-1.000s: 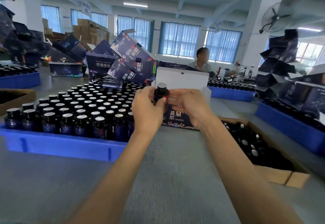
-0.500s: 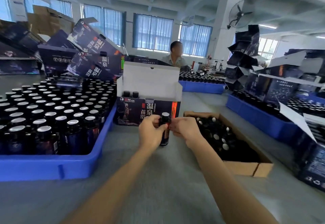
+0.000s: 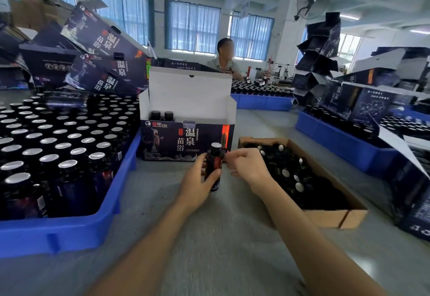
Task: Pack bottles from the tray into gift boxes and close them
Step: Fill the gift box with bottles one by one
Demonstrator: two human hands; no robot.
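bottle point(image 3: 215, 167) is dropping from up by the gift box point(image 3: 181, 142) flap to low over the table point(image 3: 209, 237), right in front of the box | left hand point(image 3: 197, 184) is taking over, gripping it solo | right hand point(image 3: 249, 167) is easing off, fingers loosening beside the cap
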